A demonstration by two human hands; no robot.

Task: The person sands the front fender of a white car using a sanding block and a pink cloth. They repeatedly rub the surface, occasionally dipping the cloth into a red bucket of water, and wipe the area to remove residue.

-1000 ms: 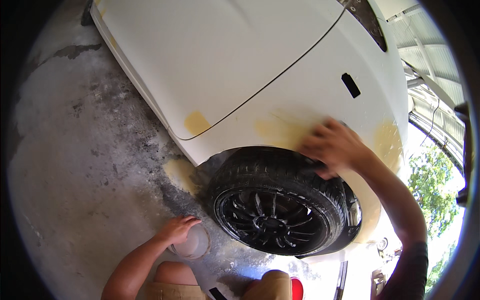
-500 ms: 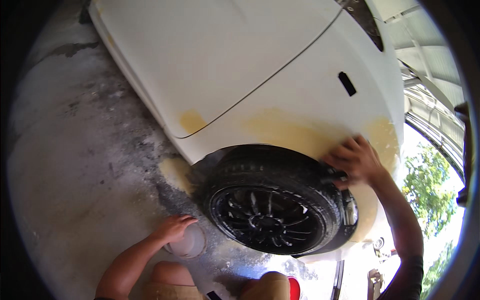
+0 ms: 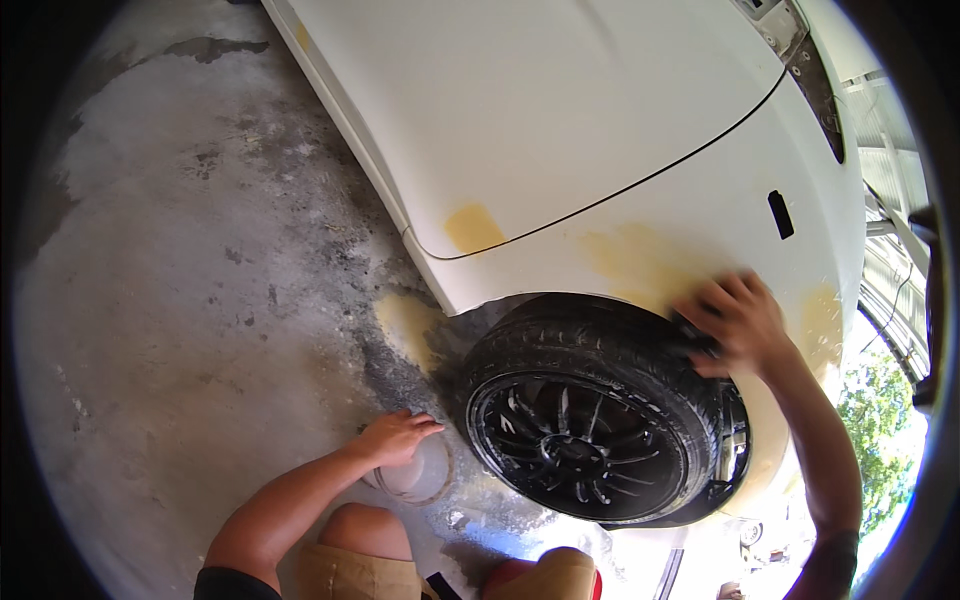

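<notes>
My right hand [image 3: 738, 322] presses a small dark pad [image 3: 693, 334] against the white car fender [image 3: 640, 190], right at the top of the wheel arch. Yellowish sanded patches [image 3: 625, 258] show on the panel around it. Just below sits the black tire [image 3: 610, 350] with its dark multi-spoke wheel [image 3: 575, 448]. My left hand [image 3: 397, 437] rests on the rim of a clear round plastic container [image 3: 415, 475] standing on the wet concrete floor [image 3: 180, 300] beside the tire.
My knees in tan shorts [image 3: 345, 565] fill the bottom middle, with something red [image 3: 505, 578] next to them. A carport roof frame [image 3: 890, 290] and green trees [image 3: 885, 430] lie at the right edge. Yellow residue stains the floor [image 3: 405, 322] under the fender.
My right hand has slid down the fender from the yellow patch to the wheel arch edge over the tire. My left hand stays on the container. The view has shifted left.
</notes>
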